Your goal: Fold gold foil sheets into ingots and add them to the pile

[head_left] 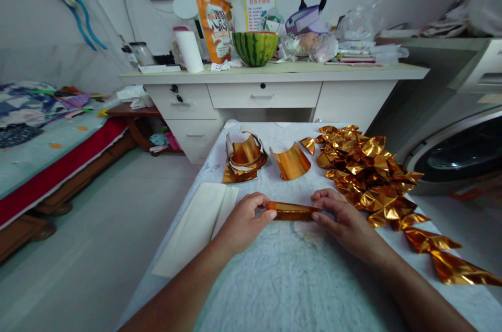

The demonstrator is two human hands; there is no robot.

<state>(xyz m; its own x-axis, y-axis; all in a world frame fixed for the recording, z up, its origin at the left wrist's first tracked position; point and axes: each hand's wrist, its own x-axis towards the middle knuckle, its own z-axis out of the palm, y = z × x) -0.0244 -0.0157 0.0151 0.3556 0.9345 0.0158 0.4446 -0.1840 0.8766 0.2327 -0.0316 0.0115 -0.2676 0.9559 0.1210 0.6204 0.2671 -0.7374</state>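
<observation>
Between my two hands a narrow folded strip of gold foil [293,212] lies level above the cloth-covered table [274,279]. Its left end is pinched by my left hand [251,217], its right end by my right hand [337,214]. Beyond the hands a curved gold foil sheet [293,162] rests on the cloth, and left of it sits a stack of curled foil sheets [243,157]. A heap of twisted gold foil pieces [364,170] spreads along the right side.
White paper sheets [192,222] lie left of my left forearm. Behind the table stands a white desk [262,92] with a watermelon half [254,48] and an orange bag [215,26]. A washing machine [451,112] is at the right, a bed [58,149] at the left.
</observation>
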